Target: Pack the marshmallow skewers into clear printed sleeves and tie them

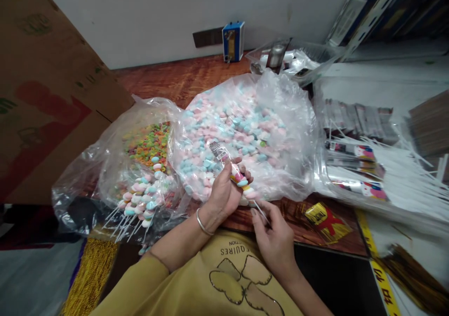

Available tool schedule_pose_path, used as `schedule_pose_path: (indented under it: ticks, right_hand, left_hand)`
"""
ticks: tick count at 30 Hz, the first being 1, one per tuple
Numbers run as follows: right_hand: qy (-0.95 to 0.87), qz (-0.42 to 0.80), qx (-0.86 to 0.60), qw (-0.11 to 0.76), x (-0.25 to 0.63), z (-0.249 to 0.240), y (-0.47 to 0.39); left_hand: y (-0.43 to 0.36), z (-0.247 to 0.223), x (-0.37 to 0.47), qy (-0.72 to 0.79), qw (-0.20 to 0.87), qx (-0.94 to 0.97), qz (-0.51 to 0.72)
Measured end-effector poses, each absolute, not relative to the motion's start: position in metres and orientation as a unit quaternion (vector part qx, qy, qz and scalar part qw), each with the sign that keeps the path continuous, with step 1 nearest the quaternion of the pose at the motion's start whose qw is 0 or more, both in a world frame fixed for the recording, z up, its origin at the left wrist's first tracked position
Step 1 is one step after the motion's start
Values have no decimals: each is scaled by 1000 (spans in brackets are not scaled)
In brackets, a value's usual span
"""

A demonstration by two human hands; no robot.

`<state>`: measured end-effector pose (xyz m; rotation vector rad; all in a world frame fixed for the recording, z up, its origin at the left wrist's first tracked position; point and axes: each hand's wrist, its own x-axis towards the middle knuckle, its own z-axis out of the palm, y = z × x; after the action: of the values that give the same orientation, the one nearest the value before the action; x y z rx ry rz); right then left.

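Note:
My left hand (224, 192), with a bangle at its wrist, is closed around a printed clear wrapper (219, 151) and the upper part of a marshmallow skewer (248, 192). Pink, blue and yellow pieces show below my fingers, partly inside the wrapper. My right hand (275, 234) pinches the skewer's thin white stick (260, 208) near its lower end. Just behind both hands lies a big clear bag of pastel marshmallows (224, 119). To the left, several finished marshmallow skewers (143, 199) rest in a pile, their sticks toward me.
A clear bag of colourful cereal rings (149, 143) lies at left beside a tall cardboard box (45, 101). At right, a plastic tray (322, 185) holds wrappers and white sticks (396, 171). A yellow packet of twist ties (324, 220) lies near the table edge. Behind stands a blue box (238, 42).

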<state>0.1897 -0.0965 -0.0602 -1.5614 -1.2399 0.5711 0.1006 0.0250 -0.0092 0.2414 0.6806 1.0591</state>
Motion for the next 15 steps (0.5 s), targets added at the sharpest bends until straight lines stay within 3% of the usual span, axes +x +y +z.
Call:
schedule_pose_path:
  ticks: [2, 4, 6, 11, 15]
  right_hand:
    - [-575, 109, -658, 474, 193, -60, -98]
    - [-593, 92, -651, 464, 196, -58, -99]
    - [-557, 203, -642, 486, 198, -54, -98]
    - [-279, 621, -501, 534, 197, -47, -95]
    - [-199, 699, -431, 535, 191, -45, -89]
  left_hand:
    - [24, -9, 101, 306, 805, 126, 492]
    - [23, -7, 102, 302, 808, 137, 487]
    - [23, -4, 102, 306, 811, 138, 479]
    - [24, 0, 102, 292, 826, 140, 461]
    - [22, -4, 102, 258, 843, 142, 449]
